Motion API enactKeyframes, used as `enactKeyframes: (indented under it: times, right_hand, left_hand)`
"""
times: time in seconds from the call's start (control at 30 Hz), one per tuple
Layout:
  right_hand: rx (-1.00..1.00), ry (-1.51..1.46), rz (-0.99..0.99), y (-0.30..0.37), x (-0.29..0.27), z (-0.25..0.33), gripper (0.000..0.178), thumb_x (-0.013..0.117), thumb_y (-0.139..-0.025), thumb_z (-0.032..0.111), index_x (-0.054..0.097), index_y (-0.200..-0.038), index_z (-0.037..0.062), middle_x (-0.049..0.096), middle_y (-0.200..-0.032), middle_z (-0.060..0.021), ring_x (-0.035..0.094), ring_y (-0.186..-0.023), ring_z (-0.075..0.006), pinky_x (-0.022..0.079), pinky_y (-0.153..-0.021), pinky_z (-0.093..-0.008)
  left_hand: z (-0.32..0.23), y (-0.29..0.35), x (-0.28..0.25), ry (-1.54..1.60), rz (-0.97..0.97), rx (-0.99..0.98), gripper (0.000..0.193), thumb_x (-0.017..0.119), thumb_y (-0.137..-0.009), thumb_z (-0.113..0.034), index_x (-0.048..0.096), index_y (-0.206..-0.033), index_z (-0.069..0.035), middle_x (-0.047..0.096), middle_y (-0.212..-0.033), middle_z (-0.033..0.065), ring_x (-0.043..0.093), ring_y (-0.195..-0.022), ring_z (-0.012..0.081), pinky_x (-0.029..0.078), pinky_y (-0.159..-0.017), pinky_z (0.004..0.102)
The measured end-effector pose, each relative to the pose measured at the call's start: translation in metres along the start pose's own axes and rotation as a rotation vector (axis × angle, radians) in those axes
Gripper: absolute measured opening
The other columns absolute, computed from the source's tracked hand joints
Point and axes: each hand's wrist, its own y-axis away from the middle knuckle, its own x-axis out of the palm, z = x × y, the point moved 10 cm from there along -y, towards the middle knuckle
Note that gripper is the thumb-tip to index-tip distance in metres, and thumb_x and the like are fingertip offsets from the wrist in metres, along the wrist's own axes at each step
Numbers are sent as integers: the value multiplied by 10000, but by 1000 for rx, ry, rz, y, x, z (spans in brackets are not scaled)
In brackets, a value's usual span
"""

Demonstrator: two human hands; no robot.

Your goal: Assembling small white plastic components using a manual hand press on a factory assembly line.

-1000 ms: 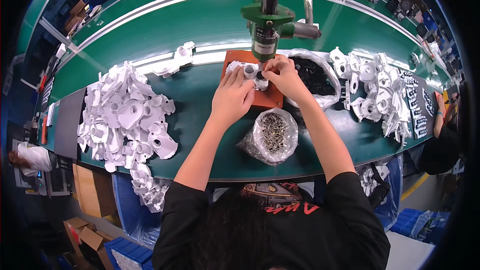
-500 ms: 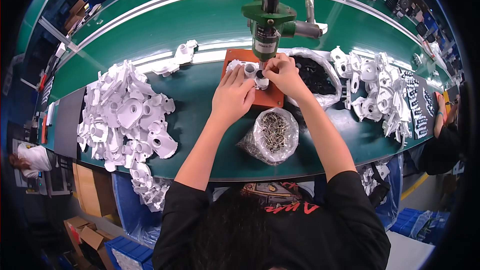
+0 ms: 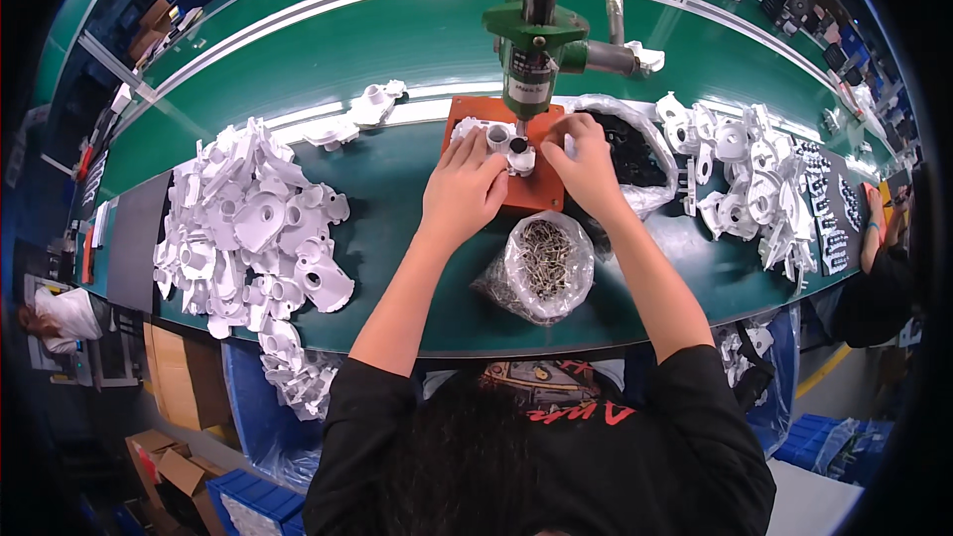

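Both hands hold a white plastic part [image 3: 501, 142] on an orange base plate [image 3: 526, 194] under the green press head [image 3: 534, 40]. My left hand [image 3: 463, 191] grips the part from the left, fingers on its round collar. My right hand [image 3: 586, 161] pinches its right side, beside a small black piece seated in the part. The press tip hangs just above the part.
A clear bag of small metal screws [image 3: 541, 263] lies near the table's front edge. A bag of black pieces [image 3: 625, 149] sits right of the plate. White plastic parts are heaped at left [image 3: 248, 228] and at right [image 3: 749, 179]. Another person's arm [image 3: 879, 238] is at far right.
Both hands stay on the white part under the press; they shifted only slightly on it.
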Motion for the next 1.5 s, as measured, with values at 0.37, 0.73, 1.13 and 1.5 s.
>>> enactKeyframes:
  times: [0.37, 0.73, 1.13, 1.5]
  right_hand:
    - [-262, 125, 536, 85, 5, 63, 232, 745, -693, 194, 655, -856, 56, 552, -879, -64, 507, -909, -253, 402, -835, -372]
    - [-327, 167, 469, 87, 10, 66, 106, 685, -708, 137, 610, -735, 67, 547, -794, -52, 489, -833, -252, 394, -790, -371]
    - [-211, 57, 526, 81, 7, 60, 103, 680, -719, 99, 584, -710, 64, 565, -690, -46, 519, -772, -239, 392, -762, -359]
    - [-194, 57, 530, 81, 8, 58, 95, 674, -710, 89, 584, -714, 62, 578, -685, -46, 527, -765, -234, 391, -762, -351]
  left_hand:
    - [0, 1, 2, 13, 3, -3, 127, 590, -810, -142, 556, -888, -48, 593, -1129, 237, 544, -1125, 392, 413, -998, 465]
    - [0, 1, 1, 4, 4, -11, 126, 589, -816, -145, 563, -902, -57, 593, -1133, 228, 548, -1119, 384, 416, -996, 464]
    - [2, 3, 3, -24, 20, -26, 139, 606, -807, -130, 575, -920, -55, 584, -1179, 185, 527, -1156, 377, 415, -986, 460]
    - [1, 3, 2, -4, 16, -21, 147, 605, -807, -132, 575, -930, -59, 581, -1182, 178, 525, -1154, 384, 420, -978, 463]
